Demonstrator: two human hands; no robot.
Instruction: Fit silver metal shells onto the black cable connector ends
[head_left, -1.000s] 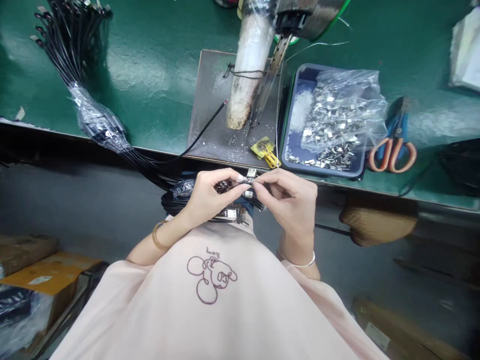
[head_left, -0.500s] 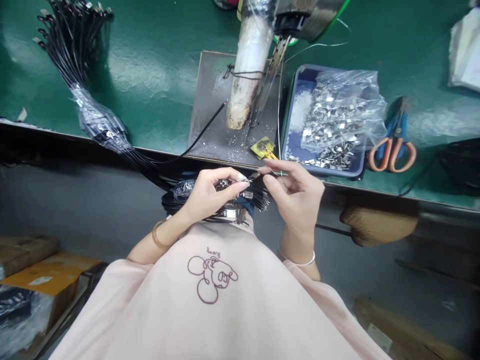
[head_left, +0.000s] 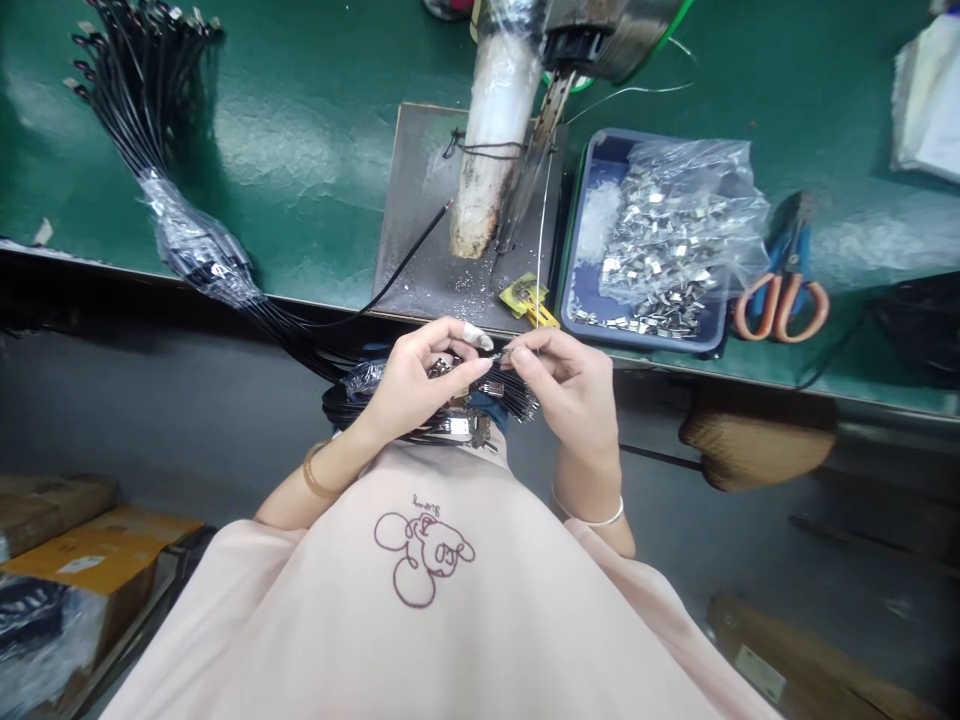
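Observation:
My left hand (head_left: 421, 382) pinches a small cable end, with a white covering on one fingertip. My right hand (head_left: 564, 385) is closed at the fingertips on something too small to make out, right against that cable end. Below my fingers a bundle of black cables (head_left: 349, 408) with metal connectors (head_left: 459, 426) lies at my lap. One black cable (head_left: 412, 258) rises onto the grey board (head_left: 424, 150), its bare tip beside the white wrapped cylinder (head_left: 491, 110). A thin pale wire (head_left: 541, 230) hangs down toward my right hand.
A blue tray (head_left: 576, 250) holds a plastic bag and many small metal shells. Right of it lie orange-handled pliers (head_left: 781, 305). A yellow piece (head_left: 529, 298) sits at the board's front edge. Wrapped black cables (head_left: 196, 235) lie at left. Cardboard boxes (head_left: 127, 545) stand on the floor.
My right hand has moved left, its fingertips now meeting those of my left hand. The thin wire's lower part has shifted left. My left hand has barely moved.

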